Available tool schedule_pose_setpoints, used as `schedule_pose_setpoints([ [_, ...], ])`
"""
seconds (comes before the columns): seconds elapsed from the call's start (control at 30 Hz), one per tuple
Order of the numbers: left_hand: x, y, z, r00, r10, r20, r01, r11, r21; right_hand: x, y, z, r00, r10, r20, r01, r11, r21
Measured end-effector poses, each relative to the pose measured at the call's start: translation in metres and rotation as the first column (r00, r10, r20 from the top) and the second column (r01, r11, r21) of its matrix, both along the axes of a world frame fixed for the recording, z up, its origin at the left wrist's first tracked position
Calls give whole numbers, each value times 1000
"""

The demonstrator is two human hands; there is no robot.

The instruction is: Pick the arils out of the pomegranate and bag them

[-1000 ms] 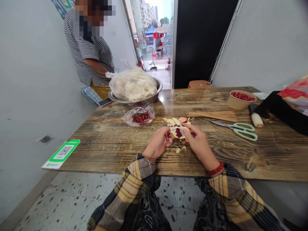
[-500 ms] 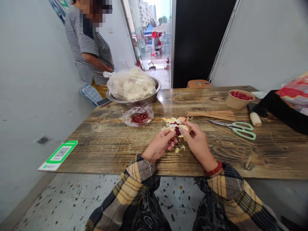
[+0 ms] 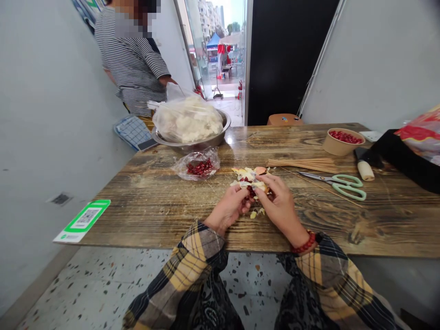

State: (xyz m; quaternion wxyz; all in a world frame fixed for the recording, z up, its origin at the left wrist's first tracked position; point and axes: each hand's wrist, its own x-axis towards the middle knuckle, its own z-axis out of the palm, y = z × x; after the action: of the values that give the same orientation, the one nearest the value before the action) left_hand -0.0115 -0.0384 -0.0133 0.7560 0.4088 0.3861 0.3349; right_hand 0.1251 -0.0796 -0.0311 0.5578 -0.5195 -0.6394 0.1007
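Note:
Between my two hands is a piece of pomegranate, with dark red seeds showing among pale yellow pith. My left hand grips it from the left, thumb on top. From the right, my right hand closes its fingers on the same piece. Bits of pomegranate peel lie just beyond my fingers, and small pith scraps are on the table below them. A clear plastic bag of pomegranate seeds rests a little farther off to the left.
A steel basin carries a plastic bag of whitish stuff. Rightward are wooden skewers, green-handled scissors and a paper bowl of seeds. A QR-code card lies at the left edge. A person in stripes stands behind the basin.
My fingers have shifted on the pomegranate piece, and fewer of its seeds show now. Across the table, the striped person has turned and reaches an arm towards the bag on the basin.

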Motion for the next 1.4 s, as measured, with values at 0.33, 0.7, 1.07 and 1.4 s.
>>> schedule_pose_setpoints([
  [0.33,-2,0,1,993,-35,113,38,999,-24,3,0,0,999,-26,-26,26,999,-22],
  [0.7,-2,-1,1,988,-55,141,54,998,7,5,5,-8,920,23,-392,-105,976,-190],
  [1.07,1,-1,-1,998,-1,58,-3,998,62,4,2,-1,989,-8,-149,-11,992,-125],
  [1.4,-1,0,3,993,8,120,-3,999,-36,7,6,-6,949,-20,-316,-39,983,-179],
])
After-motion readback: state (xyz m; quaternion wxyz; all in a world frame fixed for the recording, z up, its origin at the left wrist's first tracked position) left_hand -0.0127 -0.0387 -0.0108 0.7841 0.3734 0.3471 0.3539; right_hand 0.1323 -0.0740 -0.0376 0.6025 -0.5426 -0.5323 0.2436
